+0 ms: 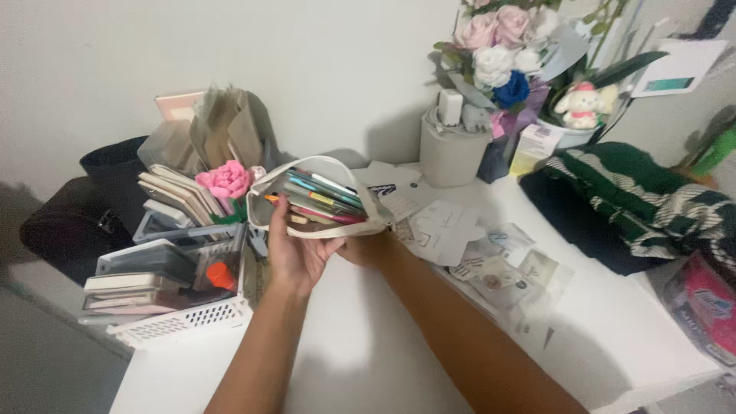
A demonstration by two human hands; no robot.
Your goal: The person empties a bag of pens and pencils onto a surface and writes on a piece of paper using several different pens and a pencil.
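While the left hand [295, 257] is cupping a pouch [318, 198] from below, its fingers are curling up around the near side, gripping it above the tabletop [360, 345]. Pens [326, 198] are lying packed inside the open top. Just right of those fingers, the right hand [364, 247] is sitting under the pouch's end; whether its fingers are closing is hidden. Left of the fingers, a basket [180, 322] is holding notebooks [126, 291], with a pink flower [225, 180] just beside the pouch.

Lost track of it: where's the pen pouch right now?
Head view, centre-left: the white pen pouch is held above the white table by both hands, beside the pink flower.
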